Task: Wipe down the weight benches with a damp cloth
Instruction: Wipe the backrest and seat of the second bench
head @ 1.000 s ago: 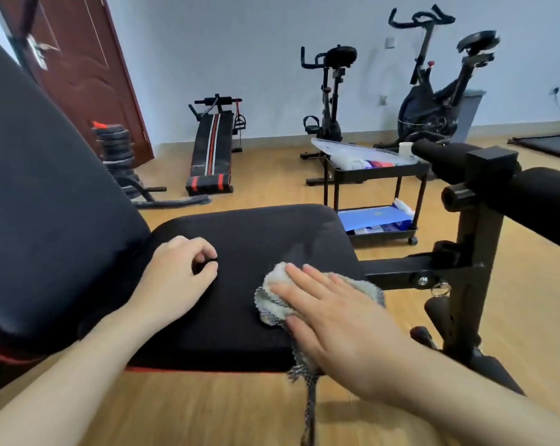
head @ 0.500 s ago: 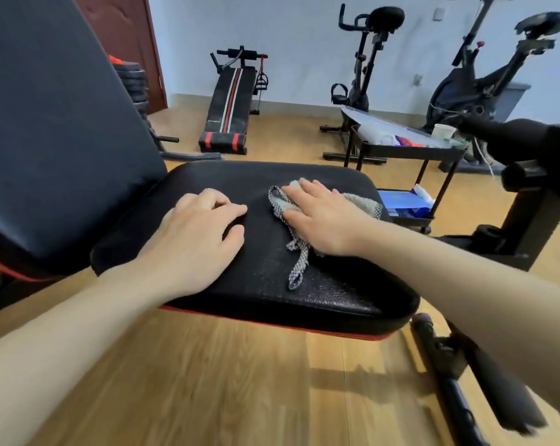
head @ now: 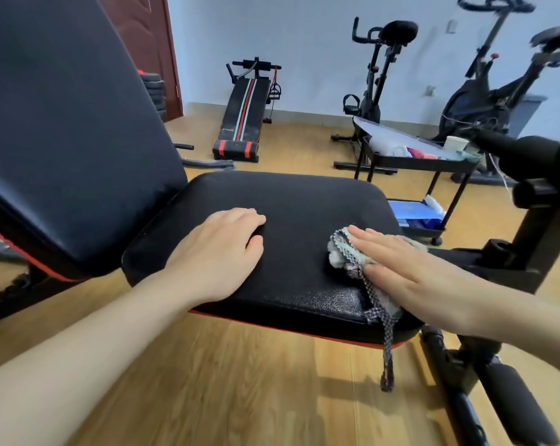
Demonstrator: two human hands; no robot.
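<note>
On the far left I saw the weight bench's black backrest (head: 66, 140) tilted upward, its lower end meeting the seat pad (head: 291, 201). Behind it stood a dark red door (head: 146, 43) and a stack of weight plates (head: 154, 91).

My left hand (head: 222, 252) rested on the left part of the seat pad, fingers (head: 249, 218) loosely bent and close together, tips down on the vinyl, holding nothing. Further back on the wooden floor (head: 207, 381) lay a striped sit-up bench (head: 244, 114).

The cloth (head: 341, 254), grey with a checked edge, sat bunched on the near right corner of the seat pad, one checked strip hanging off the front edge towards the floor. My right hand (head: 413, 281) lay flat on top of it, fingers (head: 375, 244) straight and together, pressing it against the pad rather than gripping it.

To the right stood an exercise bike (head: 380, 78), a black cart (head: 413, 160) loaded with supplies, a second bike (head: 490, 98), and the bench's padded leg roller (head: 529, 156).
</note>
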